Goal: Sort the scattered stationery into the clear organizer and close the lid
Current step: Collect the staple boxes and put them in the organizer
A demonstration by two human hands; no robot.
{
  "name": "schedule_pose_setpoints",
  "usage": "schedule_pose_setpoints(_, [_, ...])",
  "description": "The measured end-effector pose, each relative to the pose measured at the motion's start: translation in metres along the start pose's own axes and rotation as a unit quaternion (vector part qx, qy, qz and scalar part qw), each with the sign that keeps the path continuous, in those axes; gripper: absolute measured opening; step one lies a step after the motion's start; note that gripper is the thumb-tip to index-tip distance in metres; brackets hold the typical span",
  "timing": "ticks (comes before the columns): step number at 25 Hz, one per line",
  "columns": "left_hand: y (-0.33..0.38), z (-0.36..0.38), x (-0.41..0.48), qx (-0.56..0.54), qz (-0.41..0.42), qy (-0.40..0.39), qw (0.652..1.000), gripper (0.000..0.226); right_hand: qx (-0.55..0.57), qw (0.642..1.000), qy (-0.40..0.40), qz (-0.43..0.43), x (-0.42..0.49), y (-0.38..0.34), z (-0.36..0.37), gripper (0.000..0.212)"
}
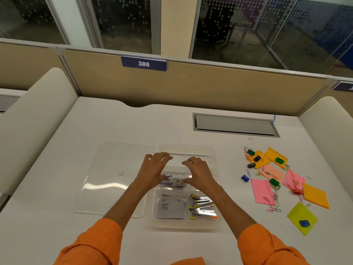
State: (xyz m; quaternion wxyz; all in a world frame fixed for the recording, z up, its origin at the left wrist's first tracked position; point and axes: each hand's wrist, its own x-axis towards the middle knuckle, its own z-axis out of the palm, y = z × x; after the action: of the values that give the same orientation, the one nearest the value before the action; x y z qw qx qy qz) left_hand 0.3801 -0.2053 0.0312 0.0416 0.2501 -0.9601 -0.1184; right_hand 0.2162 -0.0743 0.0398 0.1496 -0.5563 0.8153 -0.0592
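The clear organizer stands at the middle of the white desk, its clear lid lying flat to its left. Both hands hover over its middle compartment. My left hand and my right hand have fingers spread and slightly curved, thumbs touching small staple boxes that lie in that compartment. The near left compartment holds grey packets. The near right one holds several staplers. Sticky-note pads, coloured paper clips and binder clips lie scattered on the right.
A grey cable hatch is set into the desk behind the scattered items. A beige partition with sign 386 closes the far edge. White cushioned dividers flank both sides of the desk.
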Motion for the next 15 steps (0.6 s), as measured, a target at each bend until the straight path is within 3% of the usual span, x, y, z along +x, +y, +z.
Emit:
schedule_pose_setpoints(6, [0.036,0.003,0.025,-0.007,0.034,0.011,0.999,0.078,0.03,0.998,0.035,0.034,-0.021,0.034,-0.022,0.068])
schedule_pose_setpoints(15, [0.15,0.027,0.075,-0.035,0.075,-0.002,0.997,0.07,0.054,0.991,0.061,0.11,-0.082,0.154,-0.044,0.059])
